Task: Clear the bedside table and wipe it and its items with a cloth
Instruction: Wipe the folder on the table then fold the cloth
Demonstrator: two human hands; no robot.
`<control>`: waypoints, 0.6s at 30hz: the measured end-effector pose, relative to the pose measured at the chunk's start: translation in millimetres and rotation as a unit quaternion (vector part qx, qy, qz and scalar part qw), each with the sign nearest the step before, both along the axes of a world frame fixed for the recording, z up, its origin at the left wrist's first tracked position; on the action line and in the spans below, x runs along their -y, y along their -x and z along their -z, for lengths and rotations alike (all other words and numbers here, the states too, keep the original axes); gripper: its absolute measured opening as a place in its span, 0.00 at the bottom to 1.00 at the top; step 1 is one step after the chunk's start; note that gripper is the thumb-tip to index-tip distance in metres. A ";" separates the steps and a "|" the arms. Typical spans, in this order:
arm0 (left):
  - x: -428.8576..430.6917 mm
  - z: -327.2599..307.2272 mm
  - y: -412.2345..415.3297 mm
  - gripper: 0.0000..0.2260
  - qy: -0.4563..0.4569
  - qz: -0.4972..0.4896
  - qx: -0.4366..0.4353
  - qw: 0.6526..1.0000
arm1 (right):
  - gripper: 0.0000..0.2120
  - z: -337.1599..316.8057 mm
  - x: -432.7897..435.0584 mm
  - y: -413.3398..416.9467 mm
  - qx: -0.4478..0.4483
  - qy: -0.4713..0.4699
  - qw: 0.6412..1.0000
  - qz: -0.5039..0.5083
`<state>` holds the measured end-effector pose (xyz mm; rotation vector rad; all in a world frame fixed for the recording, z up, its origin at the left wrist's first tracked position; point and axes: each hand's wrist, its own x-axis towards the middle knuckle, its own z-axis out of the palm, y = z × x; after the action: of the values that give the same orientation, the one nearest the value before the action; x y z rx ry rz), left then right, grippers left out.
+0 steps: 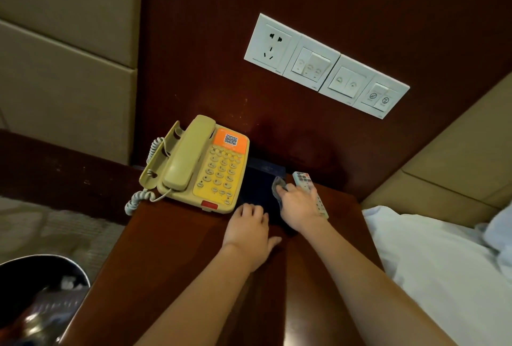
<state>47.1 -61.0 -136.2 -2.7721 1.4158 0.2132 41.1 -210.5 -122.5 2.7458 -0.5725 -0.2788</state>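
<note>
On tabletop: one phone up-left of left grip, resting flat on one dark folder; right grip pinches one cloth, one remote partly under it.

Left hand flat, right hand gripping cloth

Dim, warm indoor light with a reddish cast. Telephone is sharp and evenly lit. Faint sheen on the tabletop in front of it. Folder right of the telephone is near black, detail lost. Bin far front-left is blurred with glints. Sheet far right is brightest. Switch panel above slants from wide-angle bending.
</note>
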 end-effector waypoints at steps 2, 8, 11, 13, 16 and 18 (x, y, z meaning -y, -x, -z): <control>-7.3 -2.2 6.3 0.29 -0.002 0.005 -0.013 1.000 | 0.25 -1.5 -4.5 13.4 0.000 -0.016 1.000 0.002; -34.4 -5.4 45.1 0.30 -0.021 0.020 -0.029 0.999 | 0.25 0.3 -22.3 66.2 0.012 -0.046 0.999 -0.016; -46.9 -8.6 63.8 0.31 -0.044 0.025 -0.032 0.998 | 0.24 3.3 -30.3 96.7 0.016 -0.067 0.997 -0.039; -52.5 -10.9 70.6 0.31 -0.052 0.028 -0.032 0.998 | 0.25 3.3 -32.7 112.4 0.011 -0.071 0.995 -0.064; -58.8 -13.1 73.3 0.30 -0.055 0.031 -0.039 0.997 | 0.25 2.0 -34.1 124.1 0.011 -0.077 0.993 -0.091; -59.8 -14.9 71.4 0.29 -0.055 0.034 -0.042 0.997 | 0.26 1.9 -32.8 121.3 0.013 -0.079 0.993 -0.089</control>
<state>-24.3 -1.2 -121.3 -2.6515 1.4662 0.3968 -80.1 -177.7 -124.5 2.9337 -0.3214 -0.2552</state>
